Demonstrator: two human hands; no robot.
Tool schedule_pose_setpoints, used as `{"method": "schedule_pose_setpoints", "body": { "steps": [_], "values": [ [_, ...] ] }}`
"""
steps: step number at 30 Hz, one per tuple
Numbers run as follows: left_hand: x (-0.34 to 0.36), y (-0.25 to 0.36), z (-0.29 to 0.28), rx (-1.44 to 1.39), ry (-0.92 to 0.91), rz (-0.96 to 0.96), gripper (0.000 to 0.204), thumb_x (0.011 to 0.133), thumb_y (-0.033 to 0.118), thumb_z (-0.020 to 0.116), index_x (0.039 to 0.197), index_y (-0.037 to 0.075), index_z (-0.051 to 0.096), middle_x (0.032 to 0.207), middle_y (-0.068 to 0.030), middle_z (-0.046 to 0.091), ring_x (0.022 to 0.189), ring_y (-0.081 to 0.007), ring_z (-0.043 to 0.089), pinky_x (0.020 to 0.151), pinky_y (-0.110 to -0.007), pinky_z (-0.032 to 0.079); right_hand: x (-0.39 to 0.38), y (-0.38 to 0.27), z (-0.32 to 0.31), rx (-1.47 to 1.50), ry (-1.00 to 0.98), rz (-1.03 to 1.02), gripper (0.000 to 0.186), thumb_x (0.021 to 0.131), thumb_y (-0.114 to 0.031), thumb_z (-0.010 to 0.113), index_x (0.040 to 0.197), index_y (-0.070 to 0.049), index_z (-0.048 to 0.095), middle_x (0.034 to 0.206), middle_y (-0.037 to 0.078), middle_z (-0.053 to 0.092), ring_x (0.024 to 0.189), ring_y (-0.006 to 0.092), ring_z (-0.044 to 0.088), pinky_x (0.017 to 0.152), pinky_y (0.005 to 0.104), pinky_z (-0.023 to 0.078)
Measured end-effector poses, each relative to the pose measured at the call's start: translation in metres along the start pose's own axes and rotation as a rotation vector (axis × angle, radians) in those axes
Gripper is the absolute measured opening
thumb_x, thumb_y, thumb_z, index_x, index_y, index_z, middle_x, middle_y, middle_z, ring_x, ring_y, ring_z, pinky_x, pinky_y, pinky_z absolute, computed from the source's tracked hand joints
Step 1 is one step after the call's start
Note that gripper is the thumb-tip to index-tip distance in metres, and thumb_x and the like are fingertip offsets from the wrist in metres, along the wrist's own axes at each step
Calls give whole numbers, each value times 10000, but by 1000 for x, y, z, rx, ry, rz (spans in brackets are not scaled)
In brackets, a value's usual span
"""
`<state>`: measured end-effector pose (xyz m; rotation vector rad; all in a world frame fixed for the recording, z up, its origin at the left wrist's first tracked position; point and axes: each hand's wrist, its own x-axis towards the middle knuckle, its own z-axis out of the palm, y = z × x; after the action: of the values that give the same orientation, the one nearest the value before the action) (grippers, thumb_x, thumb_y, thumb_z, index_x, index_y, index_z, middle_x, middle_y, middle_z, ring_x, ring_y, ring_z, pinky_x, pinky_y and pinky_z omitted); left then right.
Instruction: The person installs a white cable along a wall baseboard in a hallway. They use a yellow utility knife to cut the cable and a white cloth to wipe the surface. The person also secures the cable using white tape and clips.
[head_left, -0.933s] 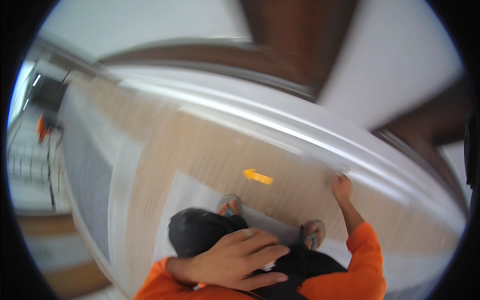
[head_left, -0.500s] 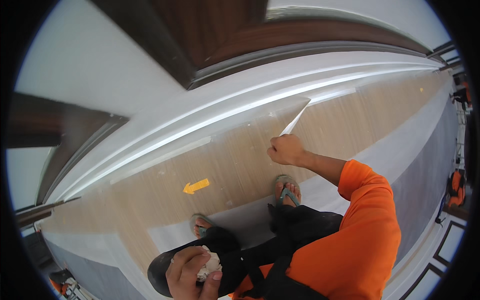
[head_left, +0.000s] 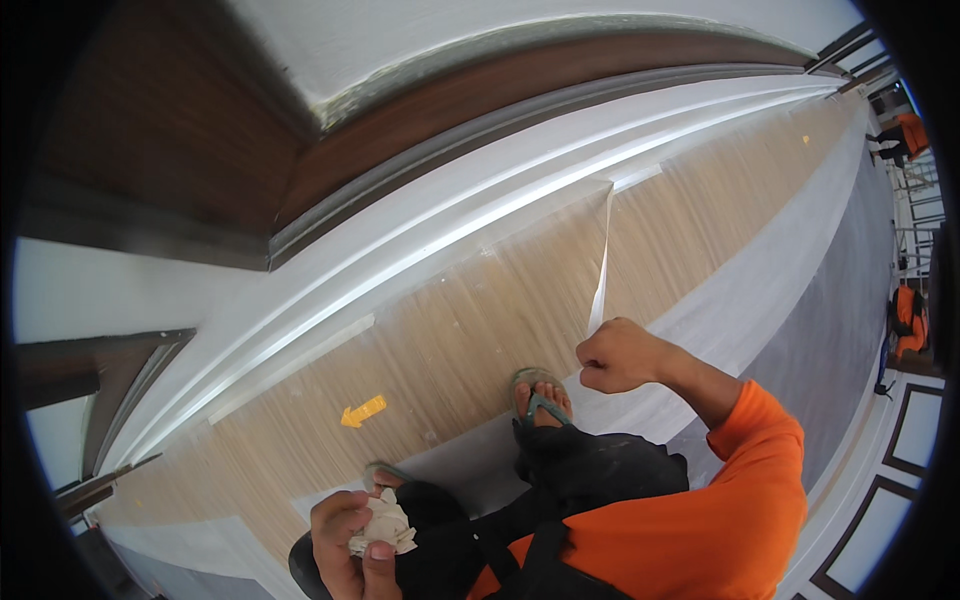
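Note:
My right hand is closed in a fist on one end of a pale masking tape strip. The strip stretches taut and narrow from my fist to the floor's edge, where its other end meets the white baseboard. Low in the view, my left hand curls around a crumpled wad of tape, off-white and creased, held between thumb and fingers. Light wood-look flooring lies under the strip. A flat pale band runs along the floor beside the baseboard, farther left.
A yellow arrow marker lies on the floor. My sandalled foot stands at the edge of a pale floor covering, with grey sheeting beyond. A dark wooden frame rises above the baseboard. Orange-clothed figures appear at far right.
My right hand has pulled back toward me and to the right, and the raised tape strip has grown longer. My left hand keeps hold of the wad. The view has shifted.

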<state>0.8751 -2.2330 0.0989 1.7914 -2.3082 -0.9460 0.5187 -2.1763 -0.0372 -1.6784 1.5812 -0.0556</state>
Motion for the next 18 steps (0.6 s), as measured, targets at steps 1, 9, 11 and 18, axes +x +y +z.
{"method": "schedule_pose_setpoints", "body": {
  "steps": [1,9,11,18],
  "values": [
    [4,0,1,43,32,90,312,825,277,544,1046,84,648,924,-79,646,760,-166,619,671,-322,492,-11,-4,-15,61,43,-2,192,685,-209,559,623,-29,579,601,165,579,606,363,586,589,432,462],
    [14,20,-14,159,181,275,424,871,236,498,1255,58,506,893,-46,662,720,-187,596,707,-335,499,-91,-26,-88,653,260,-285,147,598,21,555,529,-30,435,467,77,384,410,259,408,440,337,337],
    [19,14,-28,109,74,319,453,832,231,542,1257,80,492,959,-75,636,769,-210,596,737,-334,489,-82,-46,-89,866,68,-702,169,618,36,548,525,-38,428,475,66,383,413,245,407,444,342,328],
    [83,-31,-8,-709,-423,384,526,830,223,558,1286,16,397,1408,-229,272,1090,-264,519,905,-386,424,39,-127,-48,659,42,-944,175,795,-97,608,677,-55,486,725,72,511,614,252,500,542,362,382]
  ]
}}
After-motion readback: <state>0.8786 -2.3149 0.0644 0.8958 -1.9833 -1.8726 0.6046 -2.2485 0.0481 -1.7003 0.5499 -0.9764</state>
